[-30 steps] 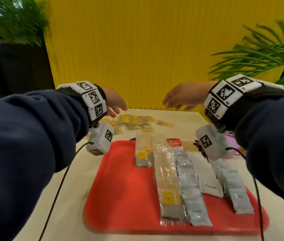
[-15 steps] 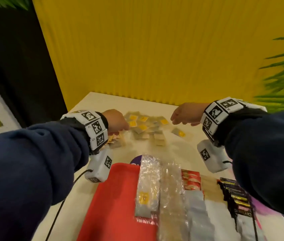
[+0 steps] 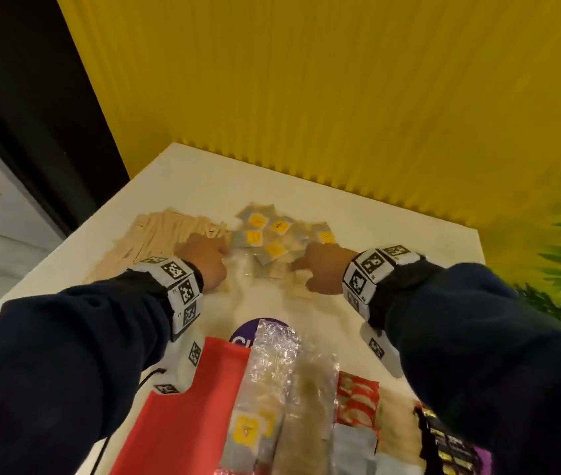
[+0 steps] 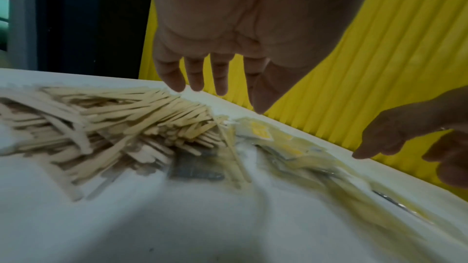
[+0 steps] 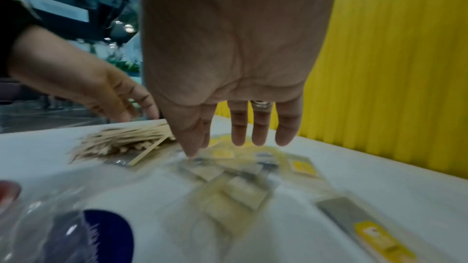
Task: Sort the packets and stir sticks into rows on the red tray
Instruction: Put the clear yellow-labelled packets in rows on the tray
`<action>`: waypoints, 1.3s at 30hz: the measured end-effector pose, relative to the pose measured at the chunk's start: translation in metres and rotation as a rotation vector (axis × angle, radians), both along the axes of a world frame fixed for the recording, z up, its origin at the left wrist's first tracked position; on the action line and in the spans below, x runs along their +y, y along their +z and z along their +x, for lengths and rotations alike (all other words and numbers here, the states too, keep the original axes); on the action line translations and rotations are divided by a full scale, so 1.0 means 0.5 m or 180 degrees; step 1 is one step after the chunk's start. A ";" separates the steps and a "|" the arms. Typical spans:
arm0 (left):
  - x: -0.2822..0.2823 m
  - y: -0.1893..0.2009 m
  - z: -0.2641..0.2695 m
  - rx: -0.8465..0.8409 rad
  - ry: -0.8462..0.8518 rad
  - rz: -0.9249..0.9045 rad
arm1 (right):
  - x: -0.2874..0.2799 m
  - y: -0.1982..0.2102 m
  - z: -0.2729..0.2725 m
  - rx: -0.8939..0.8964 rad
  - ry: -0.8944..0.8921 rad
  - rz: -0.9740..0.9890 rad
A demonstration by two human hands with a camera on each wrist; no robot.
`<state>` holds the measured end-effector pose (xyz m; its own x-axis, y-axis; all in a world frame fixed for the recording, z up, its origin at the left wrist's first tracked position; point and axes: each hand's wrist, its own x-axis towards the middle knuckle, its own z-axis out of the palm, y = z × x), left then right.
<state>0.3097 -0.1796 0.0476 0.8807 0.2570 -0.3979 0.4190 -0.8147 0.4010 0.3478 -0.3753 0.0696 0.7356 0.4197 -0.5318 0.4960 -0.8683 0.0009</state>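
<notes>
Both hands are now dropping from mid-air toward the loose pile beyond the red tray [image 3: 183, 426]. Left hand [image 4: 228, 33] & right hand [image 5: 228, 51], fingers spread, empty, are hovering over stir sticks [image 4: 106, 119] & yellow-label packets [image 3: 265, 234], prob. to gather more.

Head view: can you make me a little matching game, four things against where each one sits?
Things:
1. wooden stir sticks
2. yellow-labelled packets
3. red tray
4. black packets

Places:
A. near edge, under clear bags
B. far left of the table, by the left hand
C. bottom right corner
D. far middle, by the right hand

Pairs: 1-B, 2-D, 3-A, 4-C
</notes>
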 end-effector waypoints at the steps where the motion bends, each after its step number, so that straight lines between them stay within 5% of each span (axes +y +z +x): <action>1: 0.007 -0.011 0.002 -0.0050 0.0035 0.0090 | 0.011 -0.014 0.000 0.0054 0.0171 -0.0023; 9: 0.022 -0.060 -0.021 -0.0222 -0.0041 0.0573 | 0.060 -0.080 -0.002 0.0166 0.0666 0.0041; 16: 0.011 -0.063 -0.018 0.0487 -0.0571 0.1020 | 0.068 -0.098 -0.001 0.0167 0.0446 -0.0053; 29: 0.008 -0.070 -0.025 0.0859 -0.1734 0.1372 | 0.040 -0.101 -0.011 0.0519 0.0632 -0.0741; 34: 0.005 -0.089 -0.042 0.0825 -0.1989 0.1109 | 0.040 -0.087 -0.025 0.0611 0.0530 -0.0738; 39: 0.013 -0.112 -0.064 0.0530 -0.1726 0.0167 | 0.038 -0.077 -0.028 0.0639 0.0215 -0.0357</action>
